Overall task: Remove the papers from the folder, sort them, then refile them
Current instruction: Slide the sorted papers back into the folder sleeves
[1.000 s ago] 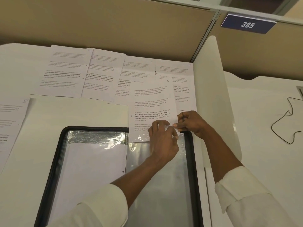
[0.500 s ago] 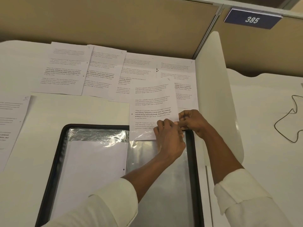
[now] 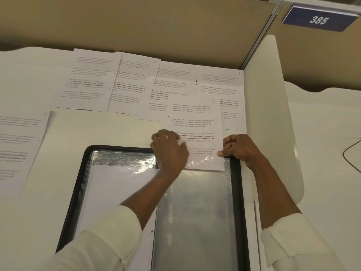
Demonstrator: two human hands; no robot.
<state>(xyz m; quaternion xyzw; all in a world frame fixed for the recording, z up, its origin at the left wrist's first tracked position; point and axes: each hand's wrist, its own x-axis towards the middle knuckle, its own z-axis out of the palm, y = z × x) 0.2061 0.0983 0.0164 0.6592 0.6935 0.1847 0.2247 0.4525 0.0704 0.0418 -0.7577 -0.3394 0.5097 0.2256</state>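
Observation:
A black-rimmed folder (image 3: 78, 192) lies open on the white desk, with clear plastic sleeves. The right sleeve (image 3: 195, 212) holds only the lower end of a printed sheet (image 3: 195, 124), which sticks out past the folder's top edge. My left hand (image 3: 168, 151) lies over the sheet's left edge with its fingers curled on it, slightly blurred. My right hand (image 3: 237, 147) pinches the sheet's right edge at the sleeve's mouth, thumb on top. The left sleeve (image 3: 117, 192) has a blank white page in it.
Several printed sheets (image 3: 88, 85) lie overlapping in a row along the back of the desk, and one more sheet (image 3: 15, 149) at the left. A white divider panel (image 3: 273, 133) stands close on the right, with a black cable (image 3: 351, 153) beyond it.
My left hand has slid from the sheet's right corner to its left edge. The sheet's lower end sits a little deeper in the sleeve. My right hand stays at the right edge.

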